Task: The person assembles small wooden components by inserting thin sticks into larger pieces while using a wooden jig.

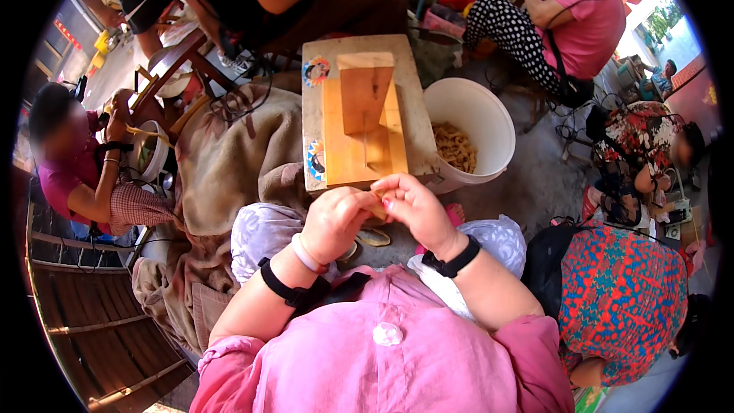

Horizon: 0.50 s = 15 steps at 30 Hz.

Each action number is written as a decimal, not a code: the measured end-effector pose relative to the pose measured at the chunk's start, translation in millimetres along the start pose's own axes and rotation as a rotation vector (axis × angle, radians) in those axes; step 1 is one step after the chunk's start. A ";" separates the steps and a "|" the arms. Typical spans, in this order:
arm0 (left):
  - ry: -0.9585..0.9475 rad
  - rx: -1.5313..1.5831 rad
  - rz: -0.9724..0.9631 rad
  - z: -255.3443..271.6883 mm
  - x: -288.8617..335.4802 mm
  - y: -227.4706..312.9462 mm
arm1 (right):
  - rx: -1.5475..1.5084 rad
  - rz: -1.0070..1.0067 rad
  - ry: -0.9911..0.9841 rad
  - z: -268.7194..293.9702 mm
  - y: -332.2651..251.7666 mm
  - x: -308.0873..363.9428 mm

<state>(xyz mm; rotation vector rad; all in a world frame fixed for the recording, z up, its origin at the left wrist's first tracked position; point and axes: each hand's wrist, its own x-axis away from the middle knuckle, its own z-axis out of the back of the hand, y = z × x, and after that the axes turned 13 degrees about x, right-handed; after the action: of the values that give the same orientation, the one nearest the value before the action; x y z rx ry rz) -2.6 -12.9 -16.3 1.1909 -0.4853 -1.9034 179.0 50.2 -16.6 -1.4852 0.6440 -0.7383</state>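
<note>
My left hand (334, 222) and my right hand (425, 216) meet just in front of a wooden stand. Between their fingertips they pinch a small tan piece (379, 212), partly covered by the fingers, whose kind I cannot make out. The wooden stand (365, 95) has an upright block fixed on a flat board, with a thin dark line or slot running down toward me. It rests on a pale, worn slab (313, 115) with colourful round stickers along its left side.
Right of the slab stands a white bucket (497, 130) with many tan curled pieces (455, 147) in it. A brown cloth (237, 160) lies to the left. People sit close by on both sides and across from me. A slatted wooden rack (115, 329) is at lower left.
</note>
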 end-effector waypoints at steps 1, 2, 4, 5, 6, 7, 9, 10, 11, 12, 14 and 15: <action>0.047 0.017 0.022 -1.1 0.9 -2.8 | 0.271 0.197 0.082 -9.1 -1.2 4.5; 0.093 0.035 0.043 -1.7 1.3 -4.5 | 0.542 0.394 0.164 -15.6 -4.0 6.6; 0.151 0.321 0.245 -5.0 5.8 -7.3 | 0.831 0.568 0.317 -16.4 -9.4 3.9; 0.207 0.570 0.362 -10.1 10.6 -14.2 | 0.854 0.570 0.374 -15.5 -9.3 3.8; 0.262 0.819 0.478 -13.0 14.1 -18.5 | 0.876 0.571 0.431 -13.9 -8.8 4.0; 0.146 1.217 0.619 -4.9 13.5 -17.2 | 0.881 0.437 0.357 -5.5 -6.4 4.8; 0.131 1.160 0.569 -6.1 8.6 -13.0 | 0.761 0.443 0.234 1.0 -2.7 5.6; 0.128 1.128 0.546 -6.8 8.0 -12.1 | 0.697 0.446 0.169 1.1 -3.4 4.8; 0.219 1.020 0.485 -9.4 10.7 -14.6 | 0.621 0.482 0.185 -0.6 -5.0 4.4; 0.227 0.884 0.457 -8.9 11.0 -14.4 | 0.599 0.441 0.177 -3.4 -7.4 5.4; 0.237 0.612 0.400 -6.5 9.1 -11.5 | 0.553 0.357 0.164 -8.1 -10.9 8.8; 0.204 0.501 0.370 -6.6 6.2 -8.5 | 0.667 0.382 0.189 -6.3 -13.1 6.6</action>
<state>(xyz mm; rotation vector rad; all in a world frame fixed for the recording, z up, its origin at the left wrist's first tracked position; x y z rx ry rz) -1.9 -12.2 -28.8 1.4714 -1.0320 -1.3645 177.8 41.7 -3.2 -0.6625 0.7083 -0.7041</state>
